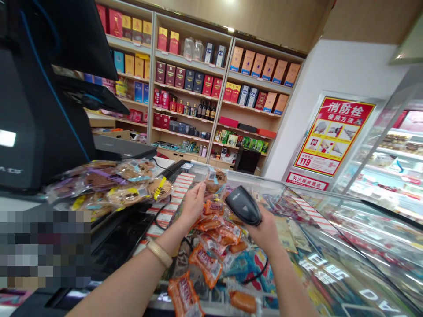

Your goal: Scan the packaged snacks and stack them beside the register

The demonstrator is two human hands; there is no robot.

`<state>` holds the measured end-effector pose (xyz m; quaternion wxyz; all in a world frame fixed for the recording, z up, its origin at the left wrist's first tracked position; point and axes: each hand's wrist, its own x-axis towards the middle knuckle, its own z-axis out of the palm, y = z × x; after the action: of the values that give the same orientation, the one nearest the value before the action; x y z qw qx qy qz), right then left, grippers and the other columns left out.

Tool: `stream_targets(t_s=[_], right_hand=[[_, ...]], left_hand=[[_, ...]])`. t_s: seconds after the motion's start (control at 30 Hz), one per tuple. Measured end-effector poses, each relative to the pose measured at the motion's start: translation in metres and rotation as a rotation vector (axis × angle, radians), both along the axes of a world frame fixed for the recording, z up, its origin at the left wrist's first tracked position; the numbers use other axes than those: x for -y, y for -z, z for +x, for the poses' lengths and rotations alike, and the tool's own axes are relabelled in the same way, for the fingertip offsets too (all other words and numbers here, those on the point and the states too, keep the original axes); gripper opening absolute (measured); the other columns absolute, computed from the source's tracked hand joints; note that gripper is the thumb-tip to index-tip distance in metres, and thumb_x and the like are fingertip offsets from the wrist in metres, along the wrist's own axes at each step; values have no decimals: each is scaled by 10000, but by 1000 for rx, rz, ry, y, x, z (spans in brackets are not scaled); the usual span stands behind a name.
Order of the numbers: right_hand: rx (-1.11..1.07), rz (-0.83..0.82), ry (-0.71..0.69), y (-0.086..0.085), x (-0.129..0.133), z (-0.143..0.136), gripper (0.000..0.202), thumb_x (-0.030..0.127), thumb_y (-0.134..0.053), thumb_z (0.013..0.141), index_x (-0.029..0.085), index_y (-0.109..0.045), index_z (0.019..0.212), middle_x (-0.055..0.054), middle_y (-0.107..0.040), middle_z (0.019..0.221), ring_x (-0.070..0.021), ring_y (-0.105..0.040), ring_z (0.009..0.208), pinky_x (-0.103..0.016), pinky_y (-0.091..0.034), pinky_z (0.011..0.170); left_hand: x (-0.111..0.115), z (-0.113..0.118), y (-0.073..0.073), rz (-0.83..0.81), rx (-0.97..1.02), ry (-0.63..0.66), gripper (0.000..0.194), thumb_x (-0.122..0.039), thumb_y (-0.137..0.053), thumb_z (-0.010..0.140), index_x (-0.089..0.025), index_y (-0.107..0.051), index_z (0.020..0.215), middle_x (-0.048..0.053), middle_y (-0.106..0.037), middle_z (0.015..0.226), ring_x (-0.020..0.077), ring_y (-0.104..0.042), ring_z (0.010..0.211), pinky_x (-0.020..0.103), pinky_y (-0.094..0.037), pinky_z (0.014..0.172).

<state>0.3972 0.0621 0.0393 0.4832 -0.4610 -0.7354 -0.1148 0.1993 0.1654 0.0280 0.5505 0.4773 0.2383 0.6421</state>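
Observation:
My left hand [194,205], with a bracelet on its wrist, pinches the edge of a clear packet [217,179] holding a brown snack. A barcode label and a light blue strip show on that packet. In my right hand [267,232] is a black barcode scanner [243,205], its head tilted toward the packet but apart from it. Below both hands, several orange snack packets [205,264] lie heaped on the glass counter. A sausage-like snack in a clear wrapper [243,303] lies near the counter's front edge.
Left of my arms, a pile of clear snack packets [127,193] lies beside a black register [23,132]. A dark cable runs under the scanner. Glass display cases [357,246] extend to the right. Shelves of boxes [188,81] and a fire hydrant poster [334,134] stand behind.

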Motion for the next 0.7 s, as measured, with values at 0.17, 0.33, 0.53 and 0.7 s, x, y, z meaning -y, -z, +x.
stream_targets(t_s=[0.17, 0.33, 0.53, 0.7], right_hand=[[5, 0, 8, 1, 0, -2, 175, 330, -637, 781, 207, -651, 905, -42, -698, 783, -197, -657, 693, -267, -499, 604], [-13, -32, 9, 2, -1, 0, 236, 348, -628, 792, 207, -650, 980, -56, -719, 867, -206, -674, 751, -273, -515, 640], [-40, 11, 56, 4, -2, 3, 138, 317, -607, 764, 206, -645, 837, -37, -696, 739, -193, -639, 645, -276, -505, 607], [-66, 43, 96, 7, -4, 9, 196, 311, -596, 771, 197, -666, 914, -75, -725, 845, -230, -682, 769, -297, -520, 662]], left_hand=[[4, 6, 6, 137, -129, -41, 550, -565, -640, 760, -178, -685, 1148, 78, -707, 1135, 275, -659, 1047, 405, -556, 891], [5, 7, 7, 141, -125, -47, 501, -527, -652, 767, -180, -692, 1126, 77, -717, 1104, 275, -656, 1056, 393, -564, 875], [5, 0, -11, -123, 168, -68, 198, -326, -579, 875, -159, -664, 938, 57, -734, 918, 196, -704, 875, 361, -577, 826], [-4, -52, -53, -301, 517, -331, 189, -170, -410, 958, -156, -581, 877, 34, -691, 821, 120, -683, 734, 327, -579, 817]])
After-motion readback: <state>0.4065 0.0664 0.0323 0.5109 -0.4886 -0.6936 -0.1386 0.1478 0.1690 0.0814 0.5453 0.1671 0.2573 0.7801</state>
